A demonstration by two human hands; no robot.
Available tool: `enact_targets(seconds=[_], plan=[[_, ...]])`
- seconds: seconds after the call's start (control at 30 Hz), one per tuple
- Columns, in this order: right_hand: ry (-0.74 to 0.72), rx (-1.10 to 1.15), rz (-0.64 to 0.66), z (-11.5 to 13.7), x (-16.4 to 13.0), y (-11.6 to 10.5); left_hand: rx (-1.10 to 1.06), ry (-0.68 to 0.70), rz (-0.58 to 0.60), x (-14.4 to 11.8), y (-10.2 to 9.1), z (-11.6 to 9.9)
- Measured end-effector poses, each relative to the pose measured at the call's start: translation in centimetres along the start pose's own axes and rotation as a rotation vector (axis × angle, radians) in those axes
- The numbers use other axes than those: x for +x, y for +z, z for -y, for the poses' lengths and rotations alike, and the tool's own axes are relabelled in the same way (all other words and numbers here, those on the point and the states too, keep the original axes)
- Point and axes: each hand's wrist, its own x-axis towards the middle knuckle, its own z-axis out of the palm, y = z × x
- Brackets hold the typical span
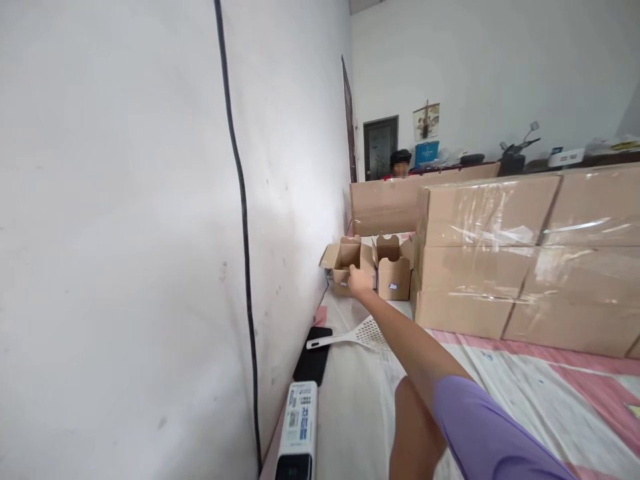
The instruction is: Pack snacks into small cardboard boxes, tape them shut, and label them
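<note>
My sleeve [493, 427] was purple. The box [349, 255] at my hand [361, 282] was brown, the carton [393, 279] right of my grip too. Nearer me, the strainer [369, 333] was white, the mat [313, 365] black, the sheet [356, 413] white with pink bands.

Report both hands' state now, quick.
Left hand: not in view.
Right hand: at the front of the open box nearest the wall; grip cannot be told.

Box [351, 253] beyond skimmer [361, 333], near wall [290, 167]

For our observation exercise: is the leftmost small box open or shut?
Open: the small box has its flaps spread, showing its inside.
</note>
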Motion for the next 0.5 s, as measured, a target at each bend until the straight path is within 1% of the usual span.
enact_targets(seconds=[0.07, 0.13, 0.2, 0.27, 0.33, 0.37, 0.43, 0.5], plan=[[-0.03, 0.034, -0.069, -0.5, -1.2, -1.6, 0.201, 0.145, 0.028, 0.0, 0.8, 0.0], [-0.083, 0.079, -0.121, -1.3, -2.8, -3.9, 0.366, 0.311, 0.042, 0.0, 1.5, 0.0], [-0.147, 0.135, -0.142, -2.6, -5.2, -6.8, 0.423, 0.416, 0.031, -0.1, 2.0, 0.0], [-0.201, 0.231, -0.152, -4.9, -8.7, -9.9, 0.437, 0.45, 0.008, -0.3, 2.5, -0.1], [-0.209, 0.447, -0.194, -8.6, -13.2, -13.2, 0.494, 0.438, -0.004, -0.7, 3.1, -0.3], [-0.203, 0.47, -0.217, -11.0, -15.6, -14.9, 0.545, 0.42, -0.003, -0.9, 3.4, -0.3], [-0.152, 0.391, -0.273, -16.5, -20.3, -17.9, 0.65, 0.367, 0.006, -1.2, 4.1, -0.1], [-0.068, 0.283, -0.272, -22.2, -24.2, -20.2, 0.723, 0.301, 0.005, -1.2, 4.3, 0.4]])
